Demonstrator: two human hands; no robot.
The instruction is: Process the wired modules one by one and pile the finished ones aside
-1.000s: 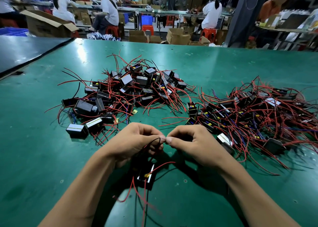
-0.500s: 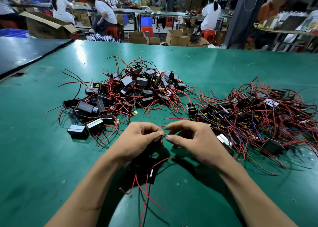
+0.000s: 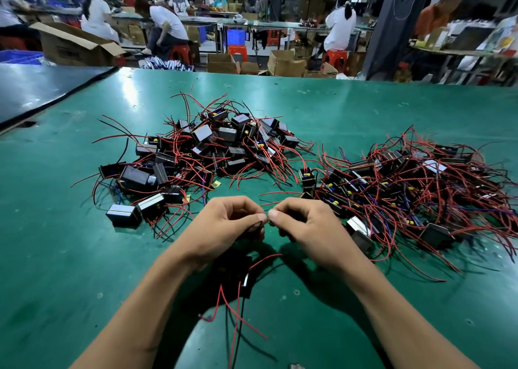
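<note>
Between two piles [image 3: 213,150] [image 3: 406,183], left hand [image 3: 224,225] and right hand [image 3: 305,228] pinch one module's [image 3: 246,282] wires [image 3: 256,224].

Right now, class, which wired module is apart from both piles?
The black module between the wrists, below the left hand and right hand, which pinch its wires. Every other module sits in the left pile or right pile.

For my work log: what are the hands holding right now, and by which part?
The small black wired module, by its thin leads only: left hand and right hand pinch the wire ends; its body below is not gripped.
</note>
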